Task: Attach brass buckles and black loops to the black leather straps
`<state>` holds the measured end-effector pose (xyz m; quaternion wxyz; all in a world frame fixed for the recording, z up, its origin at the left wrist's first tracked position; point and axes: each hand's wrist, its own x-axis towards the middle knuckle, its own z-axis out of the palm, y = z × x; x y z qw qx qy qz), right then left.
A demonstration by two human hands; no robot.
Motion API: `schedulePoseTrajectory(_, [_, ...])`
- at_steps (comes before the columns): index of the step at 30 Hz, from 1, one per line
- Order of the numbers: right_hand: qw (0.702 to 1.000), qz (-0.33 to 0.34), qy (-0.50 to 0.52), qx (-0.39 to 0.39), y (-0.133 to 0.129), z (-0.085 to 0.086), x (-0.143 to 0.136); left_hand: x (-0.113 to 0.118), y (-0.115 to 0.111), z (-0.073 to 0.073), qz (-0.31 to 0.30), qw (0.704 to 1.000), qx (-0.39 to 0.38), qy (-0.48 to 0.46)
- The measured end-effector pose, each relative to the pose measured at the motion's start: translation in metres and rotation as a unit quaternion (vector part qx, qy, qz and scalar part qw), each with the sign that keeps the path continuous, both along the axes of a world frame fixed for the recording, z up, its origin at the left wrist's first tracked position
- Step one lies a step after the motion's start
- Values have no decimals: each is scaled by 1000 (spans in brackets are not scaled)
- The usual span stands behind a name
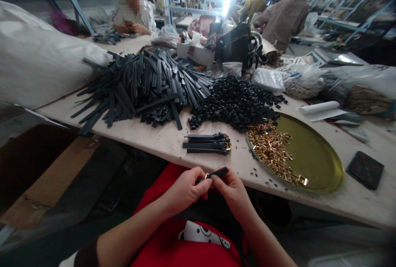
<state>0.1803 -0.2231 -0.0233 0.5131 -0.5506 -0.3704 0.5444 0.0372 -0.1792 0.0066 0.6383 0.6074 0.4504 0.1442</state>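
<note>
Black strap (218,172) is pinched by left fingers (203,185) and right fingers (218,183) beside the desk (161,143); likely light and bendy, it seems best gripped flat near the gold clasp (206,175).

Shiny clasps (272,151), smooth strips (159,73)
The strips look leathery, faintly glossy; the clasps are bright metal, the tray (312,147) smooth and polished, the bag (269,79) crinkled shiny plastic, the garment (157,186) matt cloth, the board (55,180) dull cardboard.
</note>
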Motion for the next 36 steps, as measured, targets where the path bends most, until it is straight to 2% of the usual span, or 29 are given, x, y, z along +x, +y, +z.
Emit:
schedulePoseTrajectory(3, [996,9,78,-39,5,2,-1,-2,5,5,-19,1000,-22,0])
schedulePoseTrajectory(7, [999,-39,16,15,13,1,-5,-1,19,0,-14,999,-25,22])
schedulePoseTrajectory(9, [999,-41,-3,25,21,2,-3,2,26,-1,-12,1000,3,29])
schedulePoseTrajectory(12, [998,7,55,-26,36,6,5,5,35,5,-30,997,62,38])
schedulePoseTrajectory(15, [994,43,88,-48,48,8,12,8,45,8,-56,994,83,38])
schedulePoseTrajectory(19, [998,21,-32,40,50,9,10,12,60,-7,-20,999,14,21])
schedulePoseTrajectory(21, [991,59,-94,78,51,12,14,14,68,-14,9,1000,-10,-9])
schedulePoseTrajectory(24, [974,111,-175,93,67,18,40,16,78,-15,9,999,29,-34])
schedulePoseTrajectory(25, [968,95,-212,92,78,18,54,18,80,-14,-5,998,46,-31])
schedulePoseTrajectory(26, [960,46,-260,89,92,18,69,19,81,-12,-20,998,57,-22])
schedulePoseTrajectory(27, [938,-13,-333,92,107,17,84,21,82,-11,-29,998,62,-14])
schedulePoseTrajectory(28, [903,-66,-414,94,124,15,99,23,83,-9,-32,997,62,-10])
schedulePoseTrajectory(30, [831,-95,-544,58,154,8,122,28,83,-9,-20,998,64,-6])
schedulePoseTrajectory(31, [812,-98,-574,35,167,5,130,30,83,-9,-13,998,69,-3])
schedulePoseTrajectory(33, [803,-100,-587,19,183,-3,140,31,82,-10,-5,997,83,3])
schedulePoseTrajectory(36, [818,-107,-565,21,186,-11,146,31,80,-11,7,996,90,6])
